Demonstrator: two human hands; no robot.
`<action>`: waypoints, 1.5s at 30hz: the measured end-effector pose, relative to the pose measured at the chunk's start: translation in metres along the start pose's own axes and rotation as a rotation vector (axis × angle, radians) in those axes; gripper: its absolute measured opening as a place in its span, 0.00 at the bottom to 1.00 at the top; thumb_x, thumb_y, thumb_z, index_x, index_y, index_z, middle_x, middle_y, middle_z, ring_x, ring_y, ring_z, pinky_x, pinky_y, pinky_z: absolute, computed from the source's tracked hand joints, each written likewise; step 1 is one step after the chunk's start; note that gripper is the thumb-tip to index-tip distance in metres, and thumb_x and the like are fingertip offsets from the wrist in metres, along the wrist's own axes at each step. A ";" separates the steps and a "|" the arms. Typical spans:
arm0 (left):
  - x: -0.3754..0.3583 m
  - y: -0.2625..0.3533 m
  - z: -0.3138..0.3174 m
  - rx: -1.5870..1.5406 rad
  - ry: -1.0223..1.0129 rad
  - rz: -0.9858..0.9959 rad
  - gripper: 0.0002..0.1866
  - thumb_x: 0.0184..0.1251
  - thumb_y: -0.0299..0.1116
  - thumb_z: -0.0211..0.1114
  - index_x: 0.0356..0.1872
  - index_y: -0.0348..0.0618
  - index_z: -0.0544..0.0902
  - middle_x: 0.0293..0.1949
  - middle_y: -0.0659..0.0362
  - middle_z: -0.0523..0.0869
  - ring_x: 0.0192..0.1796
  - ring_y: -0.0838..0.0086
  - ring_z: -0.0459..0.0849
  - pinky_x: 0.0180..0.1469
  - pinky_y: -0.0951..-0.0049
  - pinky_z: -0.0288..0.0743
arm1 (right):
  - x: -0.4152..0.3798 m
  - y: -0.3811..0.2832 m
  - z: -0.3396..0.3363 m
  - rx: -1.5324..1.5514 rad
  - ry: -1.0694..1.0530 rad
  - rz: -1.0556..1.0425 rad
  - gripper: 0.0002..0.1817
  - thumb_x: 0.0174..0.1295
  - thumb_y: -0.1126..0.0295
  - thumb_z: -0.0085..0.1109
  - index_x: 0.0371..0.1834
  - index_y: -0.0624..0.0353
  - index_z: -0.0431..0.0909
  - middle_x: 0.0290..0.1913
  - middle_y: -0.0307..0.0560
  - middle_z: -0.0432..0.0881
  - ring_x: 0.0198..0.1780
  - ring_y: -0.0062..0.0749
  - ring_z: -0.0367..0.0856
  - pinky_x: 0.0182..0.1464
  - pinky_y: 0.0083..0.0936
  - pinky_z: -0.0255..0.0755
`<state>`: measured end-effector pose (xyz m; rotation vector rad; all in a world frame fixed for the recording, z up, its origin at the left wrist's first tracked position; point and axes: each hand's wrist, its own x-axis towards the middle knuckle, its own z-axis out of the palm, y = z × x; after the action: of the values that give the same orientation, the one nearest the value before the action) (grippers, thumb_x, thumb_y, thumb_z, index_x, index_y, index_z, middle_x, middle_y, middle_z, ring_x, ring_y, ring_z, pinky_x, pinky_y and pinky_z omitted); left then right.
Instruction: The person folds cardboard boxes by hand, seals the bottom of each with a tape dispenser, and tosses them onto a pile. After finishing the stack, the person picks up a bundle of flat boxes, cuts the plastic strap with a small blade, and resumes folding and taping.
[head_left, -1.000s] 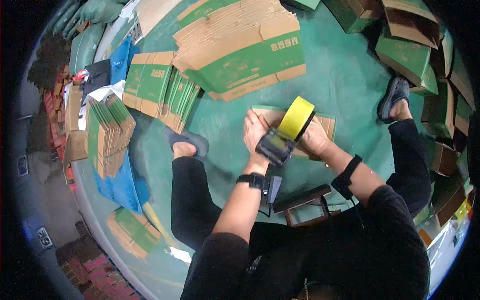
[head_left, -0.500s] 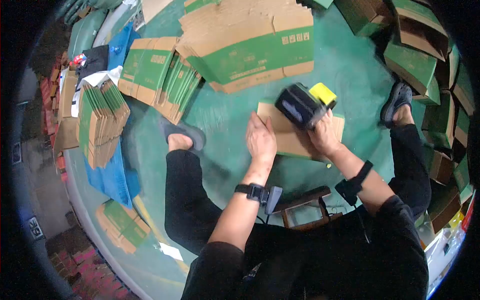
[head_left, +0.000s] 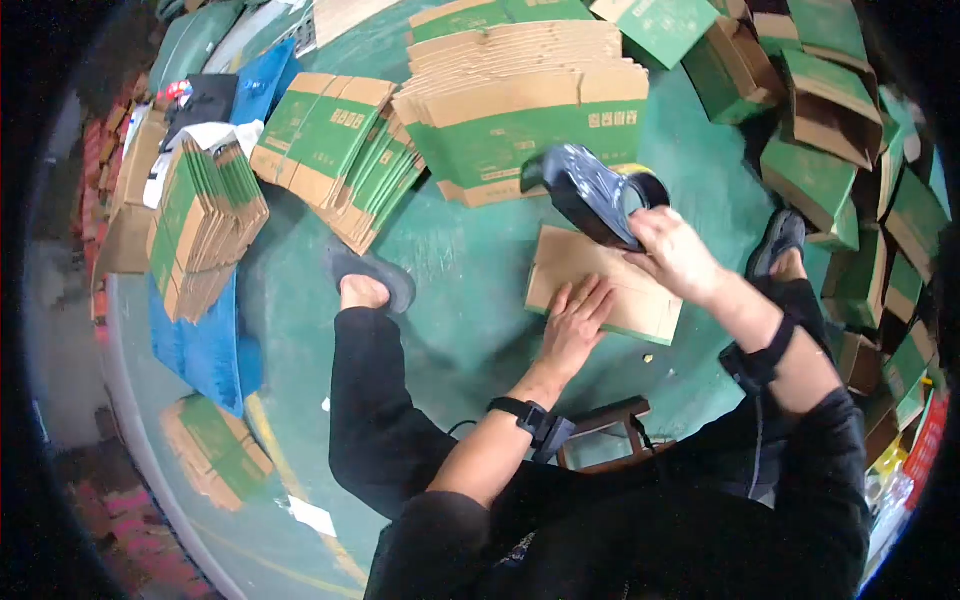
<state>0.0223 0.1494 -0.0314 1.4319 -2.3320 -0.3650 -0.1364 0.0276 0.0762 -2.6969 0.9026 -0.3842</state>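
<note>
A small brown carton [head_left: 590, 262] with a green edge lies on the green floor in front of me. My left hand [head_left: 578, 315] presses flat on its near left part, fingers spread. My right hand [head_left: 672, 247] grips a dark tape dispenser [head_left: 590, 190] by its handle and holds it at the carton's far edge; a sliver of its yellow tape roll shows behind it.
A tall stack of flattened green-and-brown cartons [head_left: 520, 105] lies just beyond. More flat stacks [head_left: 330, 150] and a bundle [head_left: 200, 225] lie at left; assembled boxes [head_left: 830, 110] pile up at right. My feet [head_left: 365, 290] flank the carton, above a small wooden stool [head_left: 605, 430].
My right hand has carried the tape dispenser from near me across the carton to its far edge. My left hand has slid down to the carton's near left part and spread flat.
</note>
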 end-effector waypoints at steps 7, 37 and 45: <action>-0.005 0.002 0.002 -0.157 0.051 -0.067 0.35 0.39 0.35 0.69 0.56 0.46 0.69 0.62 0.61 0.65 0.65 0.70 0.59 0.65 0.61 0.48 | 0.120 -0.061 -0.021 0.317 -0.189 0.283 0.25 0.44 0.70 0.61 0.48 0.60 0.66 0.32 0.61 0.77 0.34 0.51 0.78 0.36 0.37 0.71; 0.060 -0.017 -0.013 0.498 0.329 -0.386 0.36 0.56 0.50 0.55 0.57 0.31 0.60 0.45 0.45 0.74 0.43 0.51 0.74 0.44 0.54 0.67 | -0.188 0.035 -0.048 0.660 -0.235 0.460 0.19 0.48 0.66 0.64 0.46 0.49 0.76 0.30 0.43 0.81 0.29 0.29 0.81 0.36 0.23 0.73; 0.080 -0.023 -0.009 0.184 0.013 -0.776 0.31 0.62 0.52 0.48 0.53 0.31 0.61 0.44 0.38 0.74 0.43 0.46 0.76 0.45 0.55 0.69 | -0.195 0.089 0.032 0.682 -0.249 0.541 0.17 0.49 0.53 0.58 0.40 0.46 0.80 0.33 0.44 0.82 0.34 0.38 0.80 0.39 0.29 0.72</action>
<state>0.0117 0.0678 -0.0187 2.3865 -1.7369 -0.3385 -0.3242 0.0847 -0.0145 -1.7580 1.1201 -0.1799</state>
